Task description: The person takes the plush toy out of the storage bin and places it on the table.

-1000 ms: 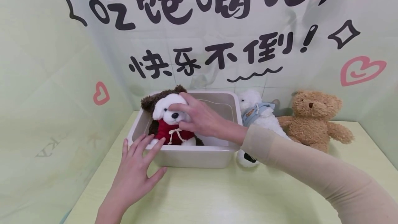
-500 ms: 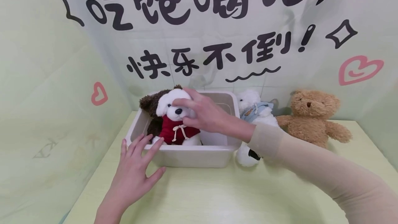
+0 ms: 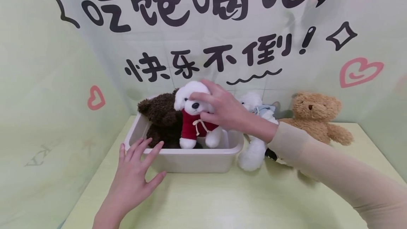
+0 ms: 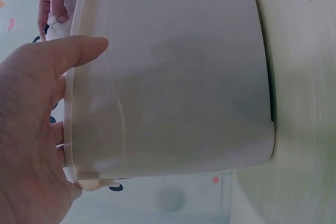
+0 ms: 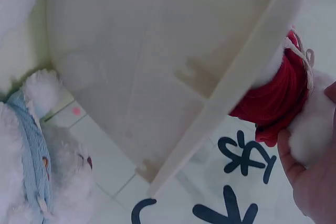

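Note:
My right hand grips the head of a white plush dog in a red hoodie, holding it upright with its legs just inside the front rim of a pale storage bin. In the right wrist view, the hoodie shows above the rim. My left hand holds the bin's front left rim. Its thumb lies on the outer wall in the left wrist view, with the other fingers over the rim. A dark brown teddy bear leans in the bin's left part.
A white plush toy in light blue clothing leans right of the bin, partly behind my right arm. Beside it sits a tan teddy bear. Under my sleeve, a small dark thing is partly hidden. A printed cloth hangs behind the table.
My right hand has lifted the plush dog up and to the right, off the brown teddy bear, which now shows more. My left hand has stayed at the bin's rim.

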Tool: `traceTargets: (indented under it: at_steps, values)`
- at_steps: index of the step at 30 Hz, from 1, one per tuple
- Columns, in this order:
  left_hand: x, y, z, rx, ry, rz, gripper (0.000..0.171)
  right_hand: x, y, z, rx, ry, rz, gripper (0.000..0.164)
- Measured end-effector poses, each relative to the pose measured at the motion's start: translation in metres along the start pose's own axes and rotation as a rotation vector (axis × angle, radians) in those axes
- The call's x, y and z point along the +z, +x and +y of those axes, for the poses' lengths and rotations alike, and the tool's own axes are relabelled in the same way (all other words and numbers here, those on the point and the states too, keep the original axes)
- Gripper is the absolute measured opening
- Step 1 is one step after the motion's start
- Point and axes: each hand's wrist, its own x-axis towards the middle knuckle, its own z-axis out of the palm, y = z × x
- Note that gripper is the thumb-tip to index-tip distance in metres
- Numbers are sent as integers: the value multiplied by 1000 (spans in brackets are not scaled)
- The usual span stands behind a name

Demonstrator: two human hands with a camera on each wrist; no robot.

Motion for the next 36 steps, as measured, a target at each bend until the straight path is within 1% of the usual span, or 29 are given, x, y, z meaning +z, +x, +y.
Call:
traceTargets:
  at_steps: [4,10,14,21,26,30,33,36]
  values:
    - [-1,-1,0,-6,-1,-4,82,-9,0,3,-13,0,19,39]
    - [-1,-2,0,-14,-3,-8,83,-20,-1,8,-50,23,95,39]
    - [1,-2,1,-10,-1,-6,81,-29,-3,12,-36,26,141,38]
    - [3,1,1,-7,-7,-1,81,-50,-6,19,-13,42,208,38]
    - [4,2,1,-4,-9,6,80,-61,-15,19,-19,74,286,39]
    - [3,2,1,1,-11,0,81,-71,-21,17,-33,133,389,38]
    - [2,2,0,5,-11,-3,81,-81,-25,17,-37,146,440,37]
    - [0,0,-1,7,-7,-5,81,-92,-33,16,-5,116,435,36]
